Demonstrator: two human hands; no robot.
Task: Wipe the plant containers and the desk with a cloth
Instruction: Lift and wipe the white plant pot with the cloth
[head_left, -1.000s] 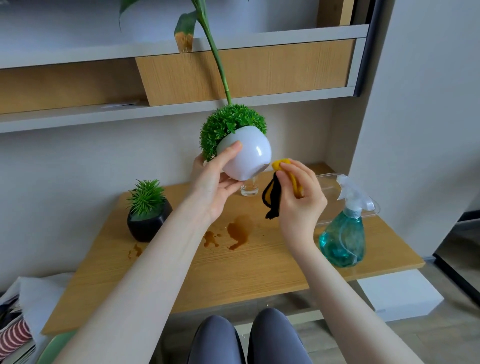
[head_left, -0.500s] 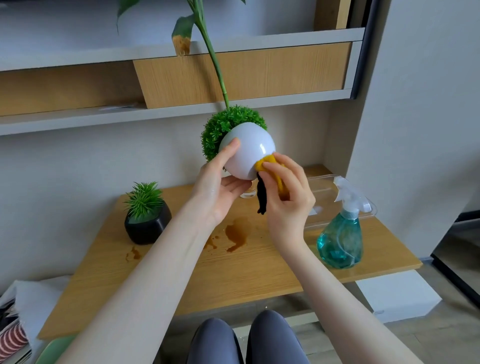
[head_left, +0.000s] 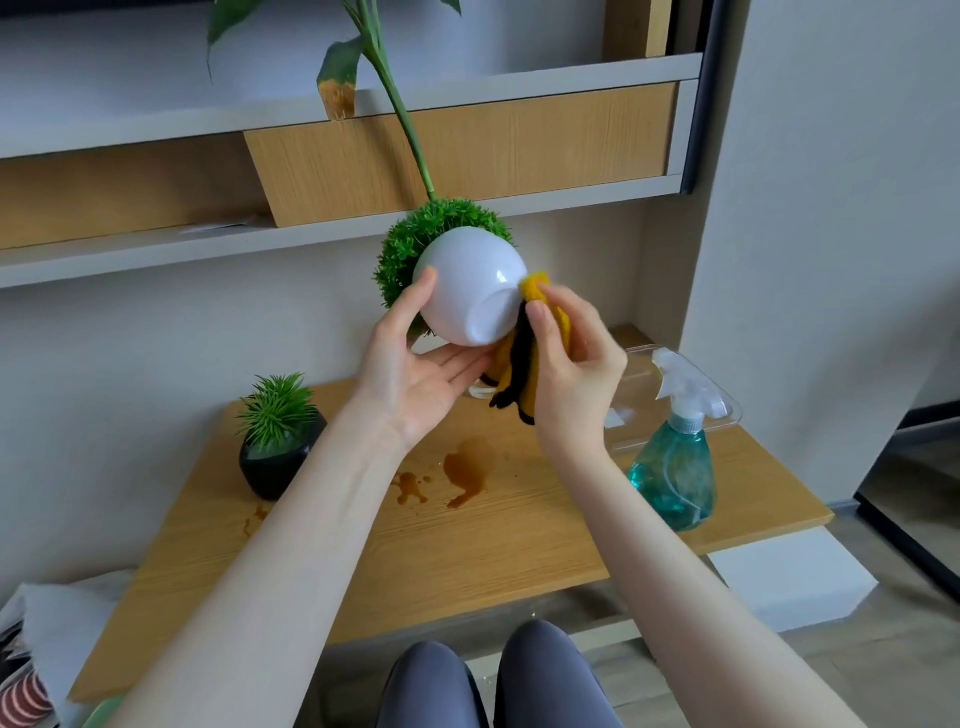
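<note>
1. A black pot (head_left: 280, 465) with a spiky green plant stands upright on the left part of the wooden worktop (head_left: 467, 551), touched by neither hand.
2. Brown spill marks (head_left: 465, 470) lie on the worktop near its middle, between the black pot and the spray bottle, with smaller splashes just to their left.
3. The left hand (head_left: 415, 376) holds a white round pot (head_left: 470, 286) in the air above the worktop: the thumb rests on the pot's left side and the fingers curl under it. The pot is tipped so its flat base faces the camera, and its bushy green plant (head_left: 402, 249) points away toward the shelves.
4. The right hand (head_left: 576, 364) pinches a yellow cloth with black trim (head_left: 524, 384) and presses its top end against the pot's right edge; the remainder hangs down between the two hands.
5. A clear plastic tray (head_left: 644, 395) lies on the right part of the worktop behind the right hand.
6. A teal spray bottle (head_left: 672, 470) with a clear trigger stands upright near the worktop's right front corner, just in front of the tray.
</note>
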